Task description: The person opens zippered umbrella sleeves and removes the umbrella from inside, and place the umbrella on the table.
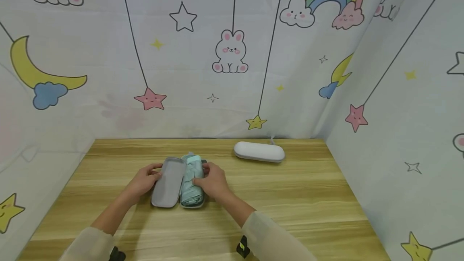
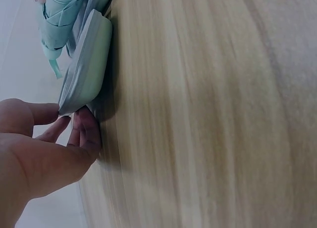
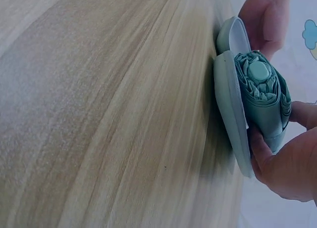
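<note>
A pale grey-green zip case (image 1: 167, 182) lies spread open on the table, its two halves side by side. In its right half sits a folded teal umbrella (image 1: 192, 180), rolled up tight; the round end (image 3: 258, 71) shows in the right wrist view. My left hand (image 1: 146, 179) pinches the outer edge of the left half, thumb at the rim and fingers beneath, as the left wrist view shows. From the right, my right hand (image 1: 214, 181) grips the umbrella, thumb on top and fingers down its side against the case's right half.
A white oblong case (image 1: 259, 152) with a small strap behind it lies at the back right of the wooden table (image 1: 290, 204). Behind the table hangs a white curtain (image 1: 203, 112) printed with stars and rabbits, which also runs along the sides.
</note>
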`<state>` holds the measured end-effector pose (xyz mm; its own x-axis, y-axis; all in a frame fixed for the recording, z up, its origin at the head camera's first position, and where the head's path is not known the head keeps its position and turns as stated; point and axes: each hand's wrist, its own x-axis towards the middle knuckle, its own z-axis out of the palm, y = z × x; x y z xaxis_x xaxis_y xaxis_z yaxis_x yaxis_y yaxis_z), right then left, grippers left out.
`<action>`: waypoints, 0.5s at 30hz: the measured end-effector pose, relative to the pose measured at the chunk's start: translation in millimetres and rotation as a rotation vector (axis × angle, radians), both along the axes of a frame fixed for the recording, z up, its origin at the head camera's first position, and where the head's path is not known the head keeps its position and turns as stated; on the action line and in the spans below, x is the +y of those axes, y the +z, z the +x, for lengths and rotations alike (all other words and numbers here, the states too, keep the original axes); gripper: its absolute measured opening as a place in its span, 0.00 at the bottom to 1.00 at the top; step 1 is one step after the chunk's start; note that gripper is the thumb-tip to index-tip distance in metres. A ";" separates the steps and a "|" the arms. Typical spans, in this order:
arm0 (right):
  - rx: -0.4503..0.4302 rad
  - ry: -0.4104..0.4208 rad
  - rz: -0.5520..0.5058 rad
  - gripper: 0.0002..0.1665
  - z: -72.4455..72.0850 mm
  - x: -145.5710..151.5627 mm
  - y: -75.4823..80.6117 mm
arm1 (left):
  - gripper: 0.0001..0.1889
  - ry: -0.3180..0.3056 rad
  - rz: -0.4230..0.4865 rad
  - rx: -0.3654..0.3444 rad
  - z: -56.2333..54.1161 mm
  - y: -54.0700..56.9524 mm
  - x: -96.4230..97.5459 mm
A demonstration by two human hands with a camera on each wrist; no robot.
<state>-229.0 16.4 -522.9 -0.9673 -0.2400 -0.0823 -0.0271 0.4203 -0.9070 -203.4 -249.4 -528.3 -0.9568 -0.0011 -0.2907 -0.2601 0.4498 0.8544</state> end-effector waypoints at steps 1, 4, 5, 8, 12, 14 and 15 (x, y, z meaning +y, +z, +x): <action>-0.004 0.001 -0.006 0.36 0.0 0.2 1.2 | 0.28 0.000 -0.004 0.003 0.2 0.5 0.1; -0.015 0.010 -0.018 0.35 -0.1 1.2 3.7 | 0.28 -0.010 -0.010 0.015 0.7 0.9 -0.1; -0.016 0.015 -0.022 0.35 -0.2 1.5 4.3 | 0.28 -0.014 -0.013 0.020 1.0 1.2 -0.2; -0.026 0.028 -0.037 0.35 0.4 2.2 6.3 | 0.27 -0.023 -0.014 0.032 2.2 2.5 -0.1; -0.032 0.038 -0.051 0.35 2.0 2.9 10.4 | 0.27 -0.029 -0.006 0.042 3.7 5.0 0.5; -0.038 0.035 -0.061 0.34 2.4 3.3 12.0 | 0.27 -0.029 -0.001 0.042 4.0 5.7 0.7; -0.041 0.033 -0.068 0.34 2.7 3.6 12.9 | 0.27 -0.029 0.001 0.042 4.0 6.0 0.7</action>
